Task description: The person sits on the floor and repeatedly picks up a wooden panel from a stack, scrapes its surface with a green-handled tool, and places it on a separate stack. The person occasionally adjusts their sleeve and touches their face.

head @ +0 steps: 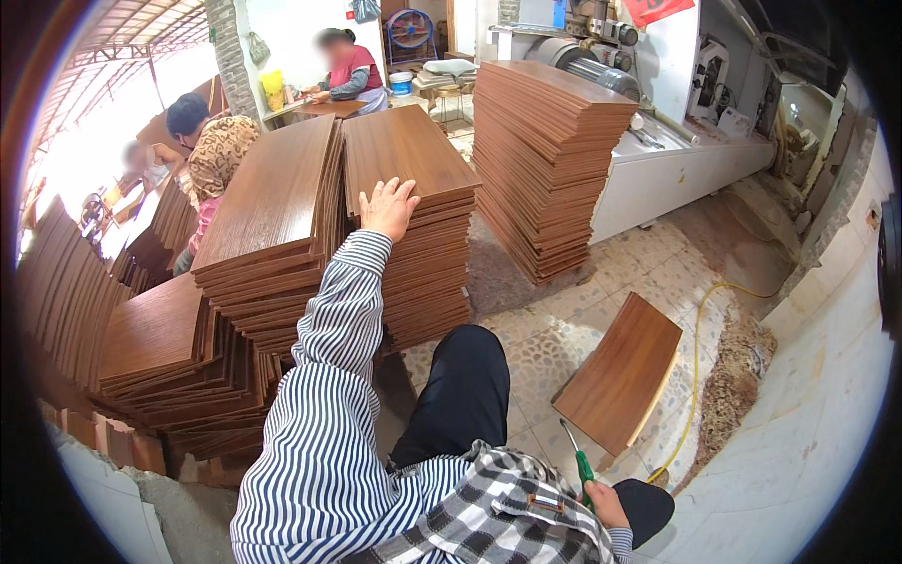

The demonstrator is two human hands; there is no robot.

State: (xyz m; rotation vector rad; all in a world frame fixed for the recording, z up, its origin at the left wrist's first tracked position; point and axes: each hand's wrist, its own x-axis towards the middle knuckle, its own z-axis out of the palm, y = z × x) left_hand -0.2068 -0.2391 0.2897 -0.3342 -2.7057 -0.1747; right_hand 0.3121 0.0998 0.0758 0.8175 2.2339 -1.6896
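My left hand [387, 209] rests with fingers spread on the near edge of the top board of a stack of brown wood-grain boards [416, 151]. Down at the lower right, my right hand [606, 502] is closed round the green handle of a tool with a thin metal shaft [579, 458], perhaps a screwdriver. Past its tip a separate brown board [624, 374] lies low over the tiled floor, with a pale strip along its right side. Another board stack [271, 187] stands against the left side of the touched stack.
A tall board stack [542, 169] stands beyond a gap, beside a white machine [676, 176]. A yellow hose [696, 374] runs along the floor near sawdust [736, 395]. Lower boards [158, 331] fill the left. Several other people work at the back left.
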